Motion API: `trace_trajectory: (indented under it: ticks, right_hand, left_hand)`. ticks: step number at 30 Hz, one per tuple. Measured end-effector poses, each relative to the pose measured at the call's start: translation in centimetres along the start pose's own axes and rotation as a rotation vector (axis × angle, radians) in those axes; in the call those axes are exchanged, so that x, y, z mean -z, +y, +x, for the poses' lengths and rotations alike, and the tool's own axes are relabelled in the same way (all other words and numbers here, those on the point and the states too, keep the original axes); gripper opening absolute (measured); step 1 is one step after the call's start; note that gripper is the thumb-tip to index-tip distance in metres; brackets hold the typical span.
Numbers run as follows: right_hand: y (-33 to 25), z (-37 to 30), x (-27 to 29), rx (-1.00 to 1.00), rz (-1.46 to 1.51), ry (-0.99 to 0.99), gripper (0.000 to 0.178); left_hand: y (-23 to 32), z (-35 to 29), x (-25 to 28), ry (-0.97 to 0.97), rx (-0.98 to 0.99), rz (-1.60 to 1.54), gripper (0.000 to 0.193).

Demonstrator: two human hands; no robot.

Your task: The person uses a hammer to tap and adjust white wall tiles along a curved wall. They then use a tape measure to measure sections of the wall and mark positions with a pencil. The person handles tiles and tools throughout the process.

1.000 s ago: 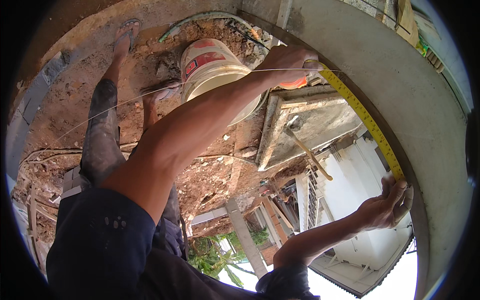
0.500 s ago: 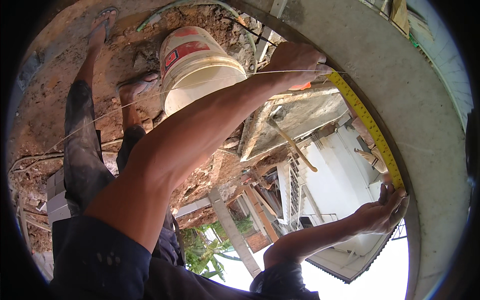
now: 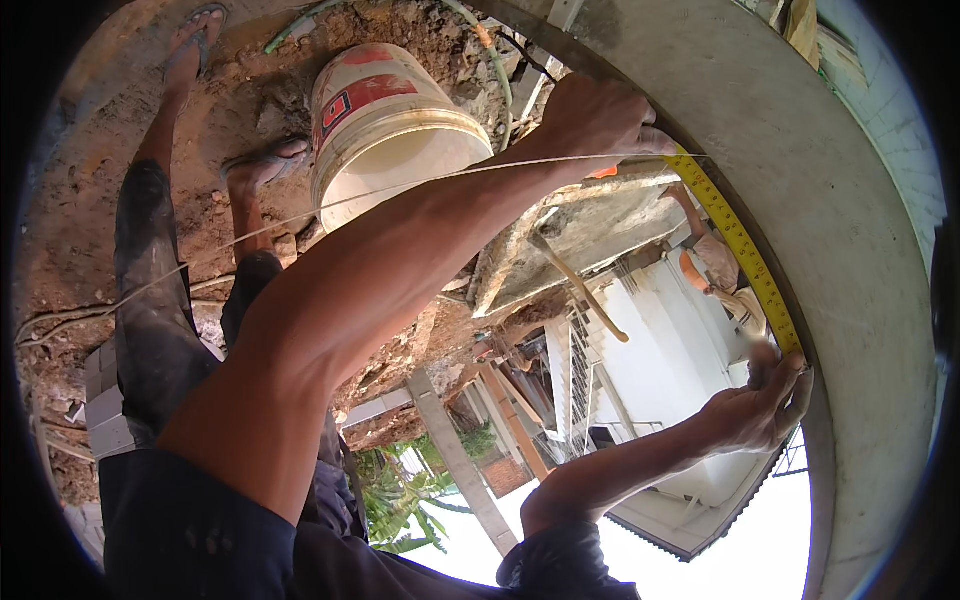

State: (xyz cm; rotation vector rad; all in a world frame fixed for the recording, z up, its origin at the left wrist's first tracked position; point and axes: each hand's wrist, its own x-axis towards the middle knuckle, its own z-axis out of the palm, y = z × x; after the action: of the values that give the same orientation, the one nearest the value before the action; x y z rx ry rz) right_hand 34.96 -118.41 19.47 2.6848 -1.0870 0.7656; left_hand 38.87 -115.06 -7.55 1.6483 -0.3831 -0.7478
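Observation:
A yellow tape measure (image 3: 742, 248) lies stretched along the edge of a grey concrete surface (image 3: 850, 210). My left hand (image 3: 598, 116) reaches far out and presses the upper end of the tape against the concrete. My right hand (image 3: 762, 402) pinches the lower end of the tape at the same edge. A thin taut string (image 3: 300, 216) runs under my left forearm, across the scene.
A white bucket (image 3: 385, 130) with a red band stands on bare brown earth by my sandalled feet (image 3: 262, 165). A muddy trough (image 3: 590, 225) with a wooden stick (image 3: 578, 285) lies below the tape. Grey blocks (image 3: 105, 400) sit at the left. Lower down are white building parts and green plants.
Both hands stay on the tape. The view has shifted slightly, so the bucket and my legs sit a little further left in the picture.

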Motion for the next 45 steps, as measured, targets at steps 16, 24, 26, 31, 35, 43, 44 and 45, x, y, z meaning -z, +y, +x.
trace_trajectory:
  ticks: [16, 24, 26, 31, 35, 43, 44, 45]
  right_hand:
    - [0.4, -0.1, -0.6, 0.010, -0.093, 0.019, 0.022]
    - [0.9, -0.4, -0.9, 0.129, -0.179, -0.003, 0.023]
    - [1.0, -0.4, -1.0, 0.126, -0.129, -0.015, 0.023]
    - [1.9, -0.2, -0.7, 0.176, -0.128, -0.018, 0.024]
    - [3.5, 0.5, 0.1, 0.540, -0.278, -0.108, 0.024]
    - [4.6, 1.2, 0.8, 0.795, -0.534, -0.070, 0.027]
    - [4.5, 0.9, 0.7, 0.647, -0.390, -0.079, 0.027]
    - [4.2, 0.6, 0.5, 0.500, -0.247, -0.088, 0.028]
  left_hand:
    - [-0.7, 0.9, -1.6, 0.271, -0.056, -0.085, 0.060]
    - [-0.9, 0.8, -0.9, 0.206, -0.069, -0.010, 0.055]
    - [-1.0, 0.8, -1.1, 0.192, -0.050, 0.023, 0.053]
    - [-1.1, 1.1, -1.8, 0.342, -0.094, -0.017, 0.067]
    - [-1.0, 1.1, -1.6, 0.268, -0.059, -0.040, 0.064]
    - [-0.5, 0.5, -0.7, 0.256, -0.008, -0.014, 0.060]
    - [-0.5, 0.5, -0.8, 0.275, -0.011, -0.045, 0.060]
    - [-0.6, 0.5, -0.9, 0.279, -0.014, -0.053, 0.059]
